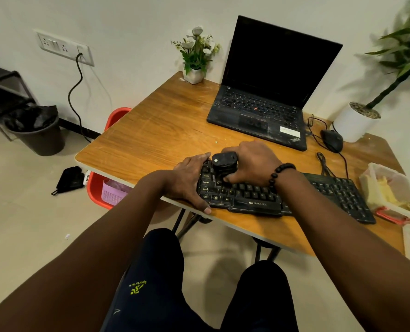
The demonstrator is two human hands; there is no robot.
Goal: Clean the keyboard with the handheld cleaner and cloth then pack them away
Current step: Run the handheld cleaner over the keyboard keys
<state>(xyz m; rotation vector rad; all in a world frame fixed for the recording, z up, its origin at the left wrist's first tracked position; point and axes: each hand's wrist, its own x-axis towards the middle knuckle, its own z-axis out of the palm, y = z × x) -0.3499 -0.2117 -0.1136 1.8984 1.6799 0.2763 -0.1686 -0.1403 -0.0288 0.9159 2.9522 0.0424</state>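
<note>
At the far left of the frame a dark waste bin with a black liner stands on the floor below a wall socket panel, well clear of the work. Left of centre, the left hand wraps the left end of the black Zebronics keyboard, fingers over its far edge and thumb curled round the near corner; this grip looks meant to keep the board from sliding on the wooden counter while it is cleaned. At centre, the right hand has its grip closed round the handheld cleaner, a small black unit set upright on the upper-left keys, so its underside seems to be pressed onto the key gaps. Judging by this, cleaning is under way at the keyboard's left end, with the rest of the keys to the right still to cover. Behind, an open ThinkPad laptop sits with a wired mouse just beside it. At the right edge a clear plastic container holds something yellow, possibly the cloth; I cannot tell.
</note>
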